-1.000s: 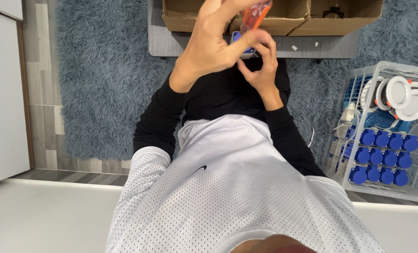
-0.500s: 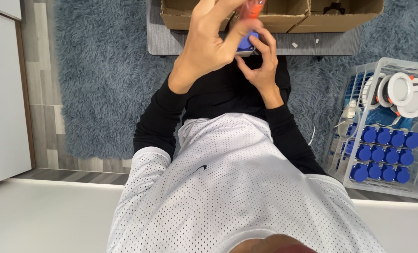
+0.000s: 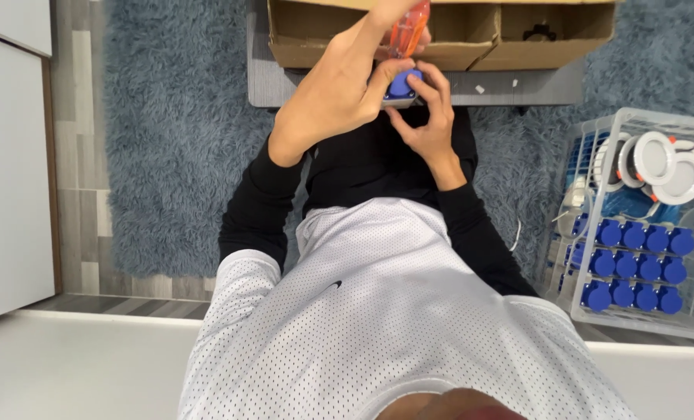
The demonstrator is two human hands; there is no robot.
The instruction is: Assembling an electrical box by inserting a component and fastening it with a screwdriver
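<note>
Both arms reach forward, left hand (image 3: 339,93) raised, right hand (image 3: 428,117) beside it, fingers curled.

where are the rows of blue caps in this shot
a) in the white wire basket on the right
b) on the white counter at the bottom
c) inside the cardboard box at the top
a: the blue caps sit in rows inside the white wire basket on the rug at the right, below some white round fixtures.
</note>
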